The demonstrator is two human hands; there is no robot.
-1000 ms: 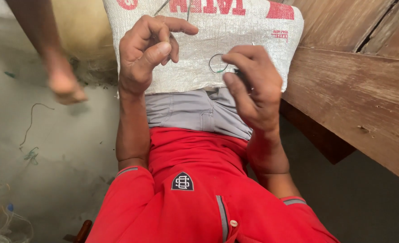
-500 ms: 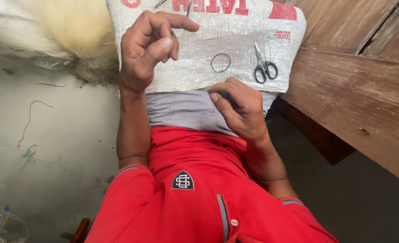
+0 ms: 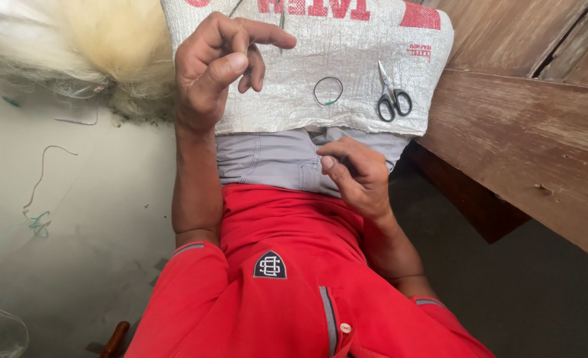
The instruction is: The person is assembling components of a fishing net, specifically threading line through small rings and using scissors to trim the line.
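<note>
Left hand [image 3: 218,69] raised over sack [image 3: 347,79] on lap, thumb pressed to curled fingers; grip seems to pinch fine thread, too thin to confirm. Right hand [image 3: 353,176] low at waistband, fingers bunched together; contents of grip cannot be told. Wire ring [image 3: 328,91] lies on sack, scissors [image 3: 393,99] just beside it, both untouched. Pale fibre pile [image 3: 75,46] on floor, left. Judgement: line wants steady tension, hands close, pinch firm, scissors within reach.

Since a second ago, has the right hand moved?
Yes. The right hand has dropped from beside the small ring on the woven sack toward the body, uncovering the scissors; it now rests at the grey waistband.
</note>
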